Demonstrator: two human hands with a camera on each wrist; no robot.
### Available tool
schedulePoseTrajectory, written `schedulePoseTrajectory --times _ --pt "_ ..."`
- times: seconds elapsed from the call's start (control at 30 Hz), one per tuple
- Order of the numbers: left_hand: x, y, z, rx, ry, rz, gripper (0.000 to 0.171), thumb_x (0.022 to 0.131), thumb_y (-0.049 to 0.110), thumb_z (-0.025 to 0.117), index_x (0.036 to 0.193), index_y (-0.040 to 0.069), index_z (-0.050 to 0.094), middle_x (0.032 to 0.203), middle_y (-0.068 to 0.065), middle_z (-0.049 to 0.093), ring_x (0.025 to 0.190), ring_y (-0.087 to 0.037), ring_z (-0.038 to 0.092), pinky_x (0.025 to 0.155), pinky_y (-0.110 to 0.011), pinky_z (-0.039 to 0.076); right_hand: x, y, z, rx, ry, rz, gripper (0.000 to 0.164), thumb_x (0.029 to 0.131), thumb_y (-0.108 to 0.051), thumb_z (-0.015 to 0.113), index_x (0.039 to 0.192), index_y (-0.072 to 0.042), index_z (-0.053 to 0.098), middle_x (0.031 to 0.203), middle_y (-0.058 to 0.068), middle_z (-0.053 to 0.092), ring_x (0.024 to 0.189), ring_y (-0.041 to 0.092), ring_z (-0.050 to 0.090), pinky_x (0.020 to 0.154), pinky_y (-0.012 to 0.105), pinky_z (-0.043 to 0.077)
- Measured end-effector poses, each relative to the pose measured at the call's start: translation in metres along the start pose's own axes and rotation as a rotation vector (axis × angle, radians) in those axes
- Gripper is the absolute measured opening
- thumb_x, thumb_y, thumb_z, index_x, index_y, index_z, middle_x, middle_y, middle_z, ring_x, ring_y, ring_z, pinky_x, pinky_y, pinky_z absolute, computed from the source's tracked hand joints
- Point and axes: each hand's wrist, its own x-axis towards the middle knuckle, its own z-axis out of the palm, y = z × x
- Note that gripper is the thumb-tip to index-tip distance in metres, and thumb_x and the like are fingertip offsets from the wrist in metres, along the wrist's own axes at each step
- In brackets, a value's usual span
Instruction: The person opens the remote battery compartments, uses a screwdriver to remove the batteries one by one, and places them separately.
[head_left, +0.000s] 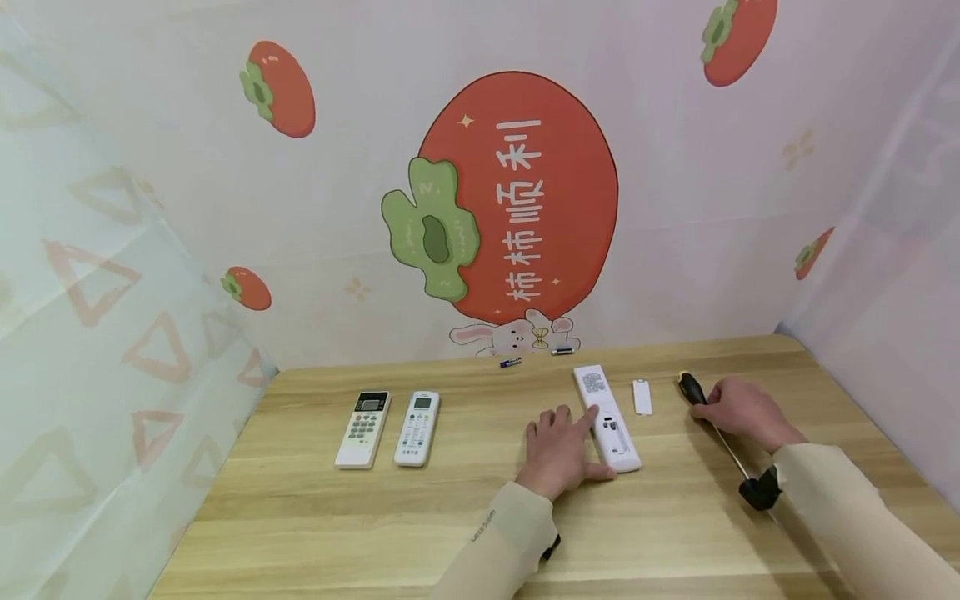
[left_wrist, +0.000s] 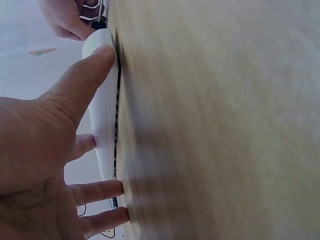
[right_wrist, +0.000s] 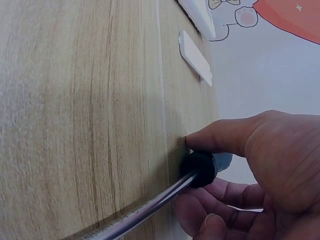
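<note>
A white remote control (head_left: 611,429) lies back side up, its battery compartment uncovered. My left hand (head_left: 558,454) rests beside it, the extended thumb and index finger touching its edge. In the left wrist view, two other fingertips touch the table. Farther right, my right hand (head_left: 746,412) holds a screwdriver (head_left: 692,388) by its black handle, thumb on one side and fingers on the other. The metal shaft (right_wrist: 150,207) points back toward the person. Between remote and screwdriver lies a small white battery cover (head_left: 642,397).
Two batteries lie near the table's back edge, a blue one (head_left: 510,362) and a dark one (head_left: 562,352). On the left are a remote with a black top (head_left: 363,430) and a white remote (head_left: 417,428). A printed cloth (head_left: 337,208) hangs behind the wooden table (head_left: 300,517).
</note>
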Motion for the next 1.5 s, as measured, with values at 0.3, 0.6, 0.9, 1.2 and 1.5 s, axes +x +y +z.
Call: schedulePoseTrajectory --times 0.3,0.6,0.9,1.2,1.5 --pt "0.002 0.0 0.001 -0.008 0.005 0.004 0.097 0.073 0.063 0.082 0.156 0.039 0.038 0.147 -0.004 0.046 0.133 -0.029 0.04 0.113 -0.054 0.031 0.0 -0.002 -0.002 0.002 -0.011 0.011 0.032 0.087 -0.034 0.072 0.081 -0.004 0.064 0.076 0.005 0.06 0.066 0.021 0.053 0.056 0.033 0.04" --pt "0.004 0.0 0.0 0.015 0.0 0.006 0.097 0.073 0.064 0.081 0.157 0.04 0.037 0.147 -0.004 0.046 0.133 -0.029 0.04 0.112 -0.054 0.031 0.002 -0.003 -0.004 -0.01 -0.006 0.014 0.035 0.086 -0.035 0.074 0.084 -0.001 0.067 0.08 0.008 0.064 0.067 0.023 0.054 0.057 0.034 0.041" --pt "0.004 0.0 0.0 0.019 -0.003 0.008 0.098 0.073 0.065 0.08 0.157 0.04 0.037 0.147 -0.005 0.046 0.133 -0.029 0.04 0.112 -0.054 0.031 -0.008 -0.028 -0.003 -0.019 0.106 -0.02 0.051 0.089 -0.035 0.073 0.108 0.01 0.058 0.095 0.024 0.064 0.075 0.032 0.058 0.058 0.041 0.046" --pt "0.003 -0.001 -0.001 0.036 -0.014 0.01 0.098 0.073 0.068 0.079 0.157 0.04 0.036 0.148 -0.005 0.046 0.133 -0.028 0.041 0.112 -0.053 0.033 -0.028 -0.077 0.015 0.035 0.093 -0.124 0.045 0.089 -0.034 0.076 0.105 0.006 0.061 0.083 0.01 0.065 0.07 0.022 0.06 0.062 0.041 0.049" --pt "0.003 -0.009 -0.004 0.018 -0.01 0.055 0.114 0.07 0.066 0.084 0.162 0.027 0.028 0.151 -0.005 0.046 0.137 -0.029 0.042 0.111 -0.051 0.036 -0.033 -0.105 0.034 0.068 -0.008 -0.128 0.049 0.089 -0.038 0.076 0.107 0.006 0.062 0.084 0.005 0.068 0.074 0.019 0.063 0.065 0.039 0.051"
